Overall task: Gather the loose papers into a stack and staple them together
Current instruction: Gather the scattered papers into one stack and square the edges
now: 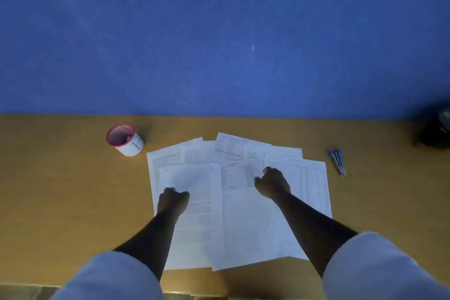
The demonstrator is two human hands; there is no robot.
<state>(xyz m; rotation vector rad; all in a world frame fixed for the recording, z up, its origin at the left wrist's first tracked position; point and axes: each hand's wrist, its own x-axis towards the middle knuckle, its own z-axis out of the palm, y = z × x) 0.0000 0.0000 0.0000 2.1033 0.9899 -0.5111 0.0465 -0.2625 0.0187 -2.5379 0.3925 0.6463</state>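
The wooden table [60, 190] is bare to the left of the papers [243, 214] and also to their right. Only 3 things stand near: a cup [125, 140] at far left, a stapler [337, 161] at far right, a dark object [435, 133] in the right corner.

Both hands [173, 198] [272, 182] rest curled on spread papers [243, 214] beside stapler [337, 161].

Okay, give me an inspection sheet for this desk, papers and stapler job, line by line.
Surface: wooden desk, against a blue wall.
Job's things: loose papers spread overlapping, not stacked; blue stapler lying to their right, untouched.
Clutter: red-rimmed cup at left; dark object at far right, unclear.
Hands: left hand and right hand over the papers, fingers curled; grip cannot be told.
Cables: nothing seen.
Surroundings: nothing else seen.
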